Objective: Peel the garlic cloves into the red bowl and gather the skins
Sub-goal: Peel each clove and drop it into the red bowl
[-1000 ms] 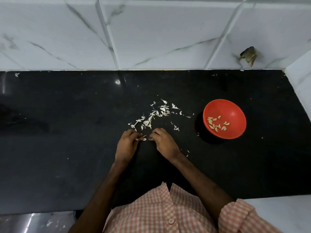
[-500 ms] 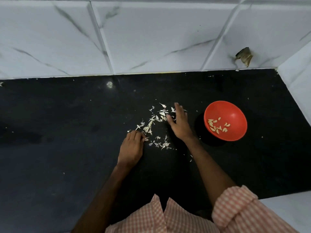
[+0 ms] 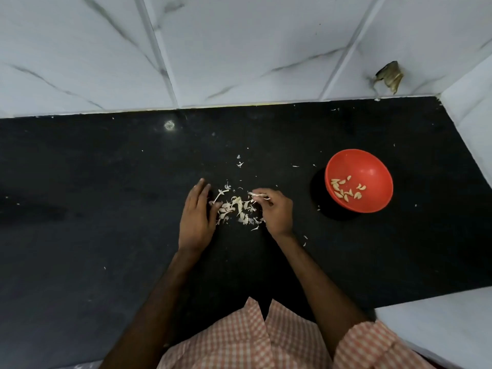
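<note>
A small heap of pale garlic skins (image 3: 237,209) lies on the black counter (image 3: 106,209), between my two hands. My left hand (image 3: 197,219) rests flat on the counter with straight fingers, its edge against the heap's left side. My right hand (image 3: 274,211) curls around the heap's right side, with a few skins under its fingertips. The red bowl (image 3: 370,166) stands to the right, apart from both hands, with several peeled cloves (image 3: 346,189) inside. A few stray skins (image 3: 239,163) lie farther back.
A white marbled tile wall (image 3: 239,49) rises behind the counter and a white side wall (image 3: 474,102) closes it on the right. A brownish scrap (image 3: 388,75) sticks to the wall at right. A white ledge (image 3: 439,328) sits at the near right.
The scattered skins have been swept toward me into one tighter heap. My right hand came back from the far side of the skins, and my left hand opened flat beside them.
</note>
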The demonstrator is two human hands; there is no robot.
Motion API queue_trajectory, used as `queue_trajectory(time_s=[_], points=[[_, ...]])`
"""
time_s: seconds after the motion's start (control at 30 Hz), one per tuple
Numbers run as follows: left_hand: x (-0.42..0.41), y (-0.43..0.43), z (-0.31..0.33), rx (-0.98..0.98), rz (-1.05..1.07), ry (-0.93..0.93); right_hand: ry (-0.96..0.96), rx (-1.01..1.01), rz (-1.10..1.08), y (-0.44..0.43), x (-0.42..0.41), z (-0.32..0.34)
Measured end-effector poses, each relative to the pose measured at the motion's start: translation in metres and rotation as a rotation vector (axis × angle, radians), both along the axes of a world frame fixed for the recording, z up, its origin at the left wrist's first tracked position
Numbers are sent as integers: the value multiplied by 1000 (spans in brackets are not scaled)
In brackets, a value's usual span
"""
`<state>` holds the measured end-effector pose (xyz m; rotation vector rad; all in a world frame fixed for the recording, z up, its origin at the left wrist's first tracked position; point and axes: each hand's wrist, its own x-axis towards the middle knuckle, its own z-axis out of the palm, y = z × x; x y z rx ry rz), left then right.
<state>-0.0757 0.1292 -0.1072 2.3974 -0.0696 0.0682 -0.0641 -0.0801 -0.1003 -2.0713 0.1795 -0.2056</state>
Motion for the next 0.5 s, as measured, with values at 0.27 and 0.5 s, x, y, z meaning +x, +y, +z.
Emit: queue_trajectory(time_s=[0.27,0.5], points=[[-5,-19,-14,211,-248,94,-63,-36,154,-35,-30,6],[-4,-28,-15,141,-310,45,144,-281,-59,-72,-80,-11]])
